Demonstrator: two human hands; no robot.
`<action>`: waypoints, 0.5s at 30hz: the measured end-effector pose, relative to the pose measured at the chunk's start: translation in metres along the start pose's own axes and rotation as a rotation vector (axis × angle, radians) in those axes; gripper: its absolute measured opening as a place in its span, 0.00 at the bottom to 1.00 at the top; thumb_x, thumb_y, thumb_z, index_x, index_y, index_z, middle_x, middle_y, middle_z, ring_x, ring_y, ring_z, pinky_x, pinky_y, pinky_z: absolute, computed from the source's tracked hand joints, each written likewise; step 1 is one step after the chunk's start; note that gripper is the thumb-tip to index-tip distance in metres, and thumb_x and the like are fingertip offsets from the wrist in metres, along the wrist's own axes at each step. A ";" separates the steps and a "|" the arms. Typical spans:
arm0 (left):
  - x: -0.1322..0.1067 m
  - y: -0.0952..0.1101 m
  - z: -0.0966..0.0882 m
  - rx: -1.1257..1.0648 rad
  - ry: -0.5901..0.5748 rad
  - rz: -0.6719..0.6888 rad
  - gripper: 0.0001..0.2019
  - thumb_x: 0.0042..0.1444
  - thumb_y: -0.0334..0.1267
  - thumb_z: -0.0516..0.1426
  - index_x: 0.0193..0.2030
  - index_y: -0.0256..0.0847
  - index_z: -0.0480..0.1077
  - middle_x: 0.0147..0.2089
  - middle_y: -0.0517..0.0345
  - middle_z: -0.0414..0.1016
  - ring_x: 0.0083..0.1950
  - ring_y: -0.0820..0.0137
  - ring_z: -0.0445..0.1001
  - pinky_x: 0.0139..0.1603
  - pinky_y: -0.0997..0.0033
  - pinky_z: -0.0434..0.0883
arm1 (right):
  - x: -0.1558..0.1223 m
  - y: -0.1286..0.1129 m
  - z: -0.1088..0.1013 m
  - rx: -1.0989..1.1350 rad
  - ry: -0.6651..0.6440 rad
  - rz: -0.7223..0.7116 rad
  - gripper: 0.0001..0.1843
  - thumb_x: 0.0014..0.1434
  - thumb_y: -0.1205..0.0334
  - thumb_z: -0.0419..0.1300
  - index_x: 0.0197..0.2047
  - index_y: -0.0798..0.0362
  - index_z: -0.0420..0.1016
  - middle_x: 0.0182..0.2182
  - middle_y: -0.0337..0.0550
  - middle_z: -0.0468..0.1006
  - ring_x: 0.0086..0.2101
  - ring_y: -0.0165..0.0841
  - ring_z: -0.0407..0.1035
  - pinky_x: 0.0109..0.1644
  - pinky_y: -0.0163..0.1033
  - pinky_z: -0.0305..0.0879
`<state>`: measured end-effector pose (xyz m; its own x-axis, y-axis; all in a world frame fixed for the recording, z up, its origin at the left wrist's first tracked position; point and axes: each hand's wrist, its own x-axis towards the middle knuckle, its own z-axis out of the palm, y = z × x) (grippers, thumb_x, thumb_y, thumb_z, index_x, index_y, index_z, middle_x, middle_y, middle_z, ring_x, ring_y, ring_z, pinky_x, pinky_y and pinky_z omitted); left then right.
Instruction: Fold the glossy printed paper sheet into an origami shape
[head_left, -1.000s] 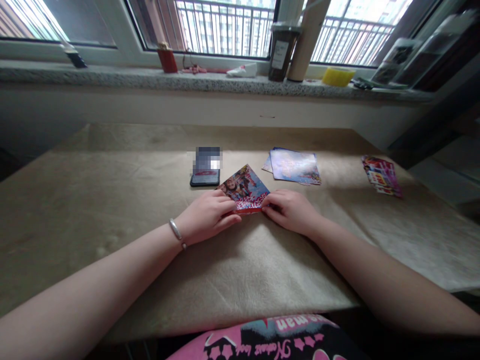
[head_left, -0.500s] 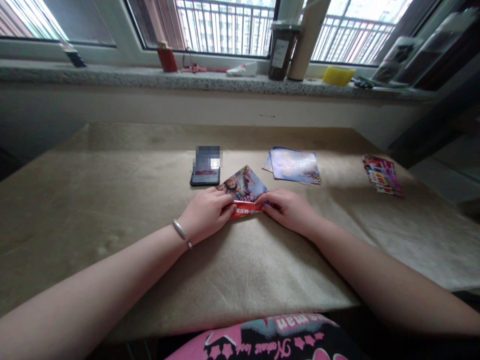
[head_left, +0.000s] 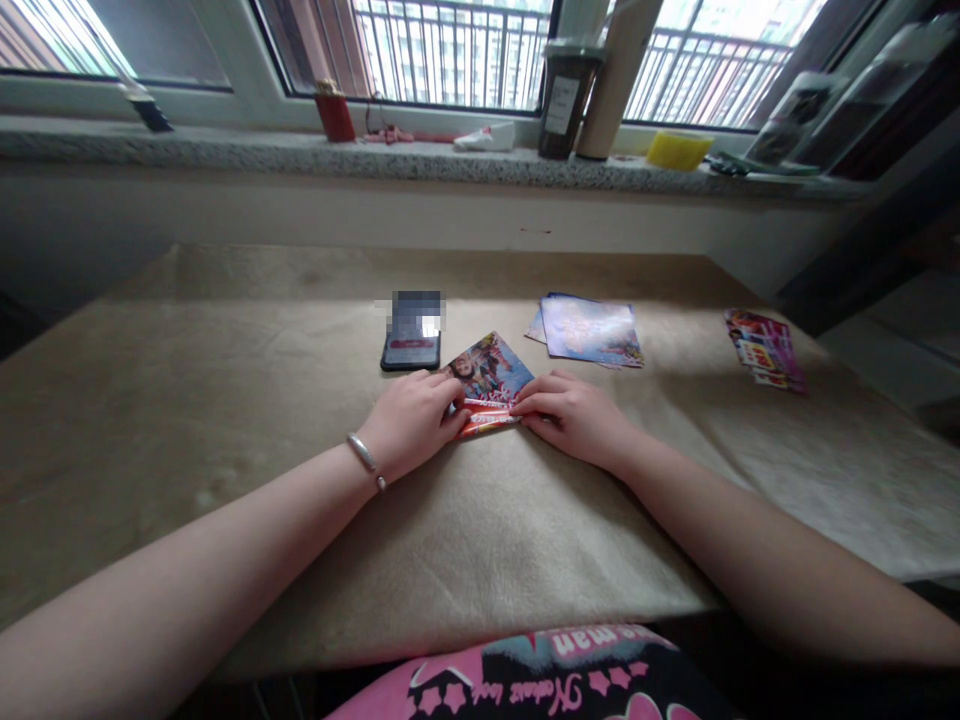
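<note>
A printed sheet of paper [head_left: 495,372], folded to a triangular peak that points away from me, lies on the table. Along its near edge runs a red-and-white folded strip. My left hand [head_left: 420,415], with a silver bangle on the wrist, pinches the left end of this strip between thumb and fingers. At the right end, my right hand [head_left: 566,415] is closed on the fold, fingertips pressed on the paper. Both hands rest low at the tabletop and cover the sheet's side corners.
Behind my left hand lies a phone [head_left: 411,335], its screen pixelated. A small stack of printed sheets [head_left: 592,328] sits behind my right hand. Farther right are several folded colourful papers [head_left: 765,350]. The windowsill [head_left: 442,162] holds a jar [head_left: 564,105] and a yellow sponge-like block [head_left: 677,150].
The red strip at the paper's near edge has been folded over, so its large white lettering no longer shows. My hands have shifted only slightly.
</note>
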<state>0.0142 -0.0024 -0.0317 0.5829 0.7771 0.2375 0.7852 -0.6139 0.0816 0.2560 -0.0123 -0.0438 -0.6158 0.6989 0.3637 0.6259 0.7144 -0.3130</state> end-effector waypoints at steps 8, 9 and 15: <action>-0.006 -0.006 -0.003 -0.035 0.037 0.160 0.11 0.61 0.37 0.52 0.38 0.40 0.76 0.40 0.52 0.74 0.40 0.67 0.71 0.41 0.67 0.70 | 0.001 0.001 0.001 -0.054 -0.012 -0.007 0.11 0.62 0.63 0.57 0.42 0.49 0.80 0.41 0.44 0.79 0.40 0.35 0.68 0.45 0.41 0.67; -0.007 -0.007 -0.004 -0.021 0.046 0.182 0.12 0.62 0.37 0.51 0.39 0.41 0.76 0.40 0.52 0.74 0.41 0.66 0.71 0.41 0.67 0.70 | 0.001 0.001 0.001 -0.065 -0.013 -0.005 0.11 0.62 0.63 0.56 0.42 0.49 0.80 0.41 0.44 0.79 0.40 0.35 0.68 0.45 0.41 0.67; -0.011 -0.004 -0.006 0.058 0.041 0.242 0.14 0.64 0.40 0.49 0.45 0.41 0.75 0.44 0.52 0.75 0.45 0.63 0.72 0.43 0.64 0.73 | 0.000 0.004 0.000 -0.135 -0.009 -0.001 0.13 0.63 0.61 0.55 0.43 0.49 0.80 0.41 0.45 0.78 0.40 0.36 0.68 0.43 0.41 0.67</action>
<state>0.0035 -0.0088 -0.0290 0.7474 0.6014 0.2825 0.6350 -0.7716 -0.0376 0.2588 -0.0092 -0.0448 -0.6203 0.6992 0.3556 0.6838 0.7041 -0.1916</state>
